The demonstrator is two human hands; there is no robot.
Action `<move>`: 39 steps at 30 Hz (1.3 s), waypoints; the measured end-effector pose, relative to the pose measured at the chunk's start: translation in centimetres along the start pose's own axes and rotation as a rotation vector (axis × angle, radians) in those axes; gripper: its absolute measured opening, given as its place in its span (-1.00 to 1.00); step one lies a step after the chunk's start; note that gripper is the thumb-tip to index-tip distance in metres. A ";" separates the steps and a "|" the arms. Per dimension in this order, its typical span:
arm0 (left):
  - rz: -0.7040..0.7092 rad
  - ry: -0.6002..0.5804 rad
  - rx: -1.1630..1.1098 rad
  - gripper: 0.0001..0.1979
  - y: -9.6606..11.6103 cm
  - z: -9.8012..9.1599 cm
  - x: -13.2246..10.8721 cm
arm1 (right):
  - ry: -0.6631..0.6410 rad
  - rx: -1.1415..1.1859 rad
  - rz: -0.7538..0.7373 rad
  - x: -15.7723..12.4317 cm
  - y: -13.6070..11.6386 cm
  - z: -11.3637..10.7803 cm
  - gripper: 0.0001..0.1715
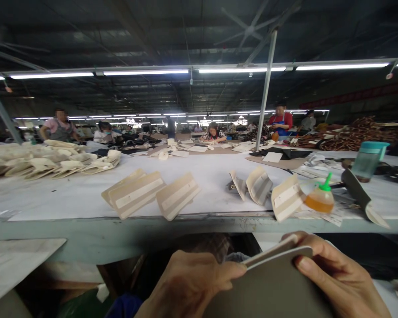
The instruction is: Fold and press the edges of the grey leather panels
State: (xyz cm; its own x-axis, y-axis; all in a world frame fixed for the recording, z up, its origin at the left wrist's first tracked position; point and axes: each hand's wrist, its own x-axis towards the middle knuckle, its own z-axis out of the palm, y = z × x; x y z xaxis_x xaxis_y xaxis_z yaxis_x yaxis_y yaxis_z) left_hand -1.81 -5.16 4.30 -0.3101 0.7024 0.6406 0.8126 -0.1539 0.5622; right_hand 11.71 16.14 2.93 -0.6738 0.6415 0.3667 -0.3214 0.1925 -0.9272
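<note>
Both hands pinching grey panel (272, 287) edge, below table edge (199, 219)

This is a large factory hall for hand assembly of flat cut goods; a long workbench (199, 227) under white sheeting runs across the near scene, strewn with beige cut pieces (177, 195); a heap of similar pieces (53, 162) lies at the left; a squeeze bottle (319, 199) of amber liquid stands at the right; brown strips (348, 132) are piled at the far right; farther off, more benches carry similar stock, with workers (60, 126) sitting or standing at them; rows of tube lights (146, 72) hang under a dark metal roof.
</note>
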 end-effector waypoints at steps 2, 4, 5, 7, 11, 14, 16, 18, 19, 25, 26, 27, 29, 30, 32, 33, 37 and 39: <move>-0.041 -0.011 -0.057 -0.62 0.1 0.0 -0.1 | 0.052 0.029 0.038 -0.4 -0.4 0.5 -0.58; -0.055 0.001 -0.086 -0.61 0.3 0.0 -0.3 | 0.066 0.067 0.082 -0.7 -0.6 0.9 -0.57; -0.042 0.017 -0.081 -0.63 0.3 -0.1 -0.4 | 0.061 0.077 0.096 -0.8 -0.7 1.0 -0.56; 0.004 0.067 -0.045 -0.68 0.3 -0.4 -0.5 | 0.032 0.067 0.087 -0.7 -0.5 0.8 -0.57; -0.034 0.073 0.037 -0.39 0.1 -1.2 -0.5 | -0.131 0.016 -0.004 0.0 0.5 -0.3 -0.67; -0.124 -0.011 0.136 -0.49 0.1 -1.4 -0.4 | -0.138 -0.068 -0.063 0.4 1.1 -1.1 -0.72; -0.152 -0.027 0.202 -0.65 0.2 -1.4 -0.4 | -0.090 -0.155 -0.099 0.5 1.4 -1.5 -0.76; -0.162 -0.026 0.243 -0.72 0.3 -1.3 -0.5 | -0.083 -0.200 -0.120 0.5 1.5 -1.8 -0.79; -0.159 -0.023 0.259 -0.73 0.3 -1.3 -0.6 | -0.092 -0.199 -0.125 0.5 1.6 -1.9 -0.80; -0.138 -0.027 0.287 -0.68 0.5 -1.4 -0.8 | -0.095 -0.167 -0.102 0.7 2.2 -2.4 -0.80; -0.136 -0.027 0.292 -0.67 0.6 -1.4 -0.7 | -0.085 -0.177 -0.083 0.7 2.2 -2.3 -0.79; -0.135 -0.028 0.295 -0.67 0.8 -1.4 -0.6 | -0.079 -0.185 -0.059 0.7 2.0 -2.1 -0.79; -0.132 -0.027 0.285 -0.68 1.0 -1.5 -0.5 | -0.077 -0.178 -0.033 0.6 1.4 -1.6 -0.77; -0.138 -0.029 0.275 -0.69 1.1 -1.4 -0.5 | -0.063 -0.165 -0.034 0.4 1.0 -1.2 -0.75; -0.153 -0.037 0.258 -0.71 0.9 -1.2 -0.6 | -0.008 -0.131 -0.038 0.0 0.1 -0.3 -0.70; -0.168 -0.040 0.255 -0.71 0.7 -1.1 -0.7 | 0.023 -0.115 -0.042 -0.2 -0.3 0.2 -0.67; -0.228 -0.050 0.272 -0.77 -0.3 -0.1 -1.2 | 0.065 -0.072 -0.027 -0.6 -1.2 1.1 -0.61; -0.181 -0.072 0.273 -0.81 -0.6 0.3 -1.0 | 0.066 -0.060 -0.006 -0.6 -1.2 1.2 -0.60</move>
State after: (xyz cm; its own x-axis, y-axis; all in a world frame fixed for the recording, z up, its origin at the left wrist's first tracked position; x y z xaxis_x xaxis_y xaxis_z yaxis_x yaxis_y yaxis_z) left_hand -1.83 -5.53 3.15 -0.4336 0.7504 0.4990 0.8529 0.1630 0.4959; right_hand 11.67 14.65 3.92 -0.6262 0.6870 0.3686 -0.2834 0.2398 -0.9285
